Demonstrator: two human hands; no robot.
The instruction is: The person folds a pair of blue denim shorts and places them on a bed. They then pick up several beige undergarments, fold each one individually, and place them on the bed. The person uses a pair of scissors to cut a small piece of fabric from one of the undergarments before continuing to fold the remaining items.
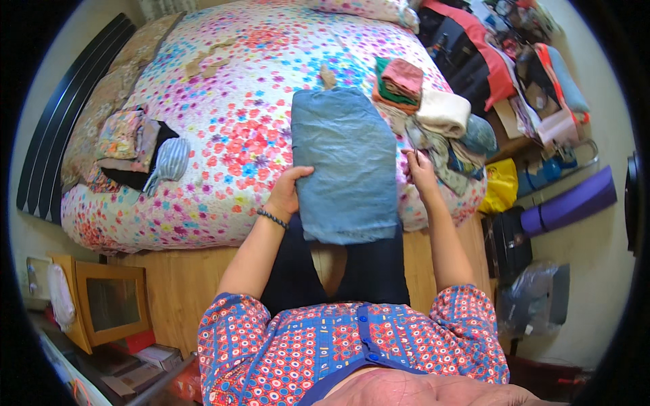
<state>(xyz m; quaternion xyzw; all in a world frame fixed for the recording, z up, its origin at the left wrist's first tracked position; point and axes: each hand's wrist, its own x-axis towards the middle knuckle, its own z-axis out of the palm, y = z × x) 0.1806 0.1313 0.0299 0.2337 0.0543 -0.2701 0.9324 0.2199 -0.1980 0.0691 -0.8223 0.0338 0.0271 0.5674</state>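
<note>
A folded blue garment (344, 162) hangs flat in front of me, over the bed's near edge and my lap. My left hand (288, 188) grips its left edge, thumb on top and the fingers out of sight behind the cloth. To the right of the garment and apart from it is my right hand (421, 170), fingers curled together; anything between them is too small to name. Close beyond that hand lie a patterned grey-green cloth (443, 162), a rolled cream towel (443, 113) and a stack of folded pink, green and orange clothes (401, 81).
A floral bedspread (250, 135) covers the bed. On its left lies a pile of folded clothes (122, 145) with a striped pouch-like cloth (170, 159). Beige cloth strips (206, 66) lie farther back. Right of the bed are a yellow bag (500, 186) and a rolled purple mat (569, 201).
</note>
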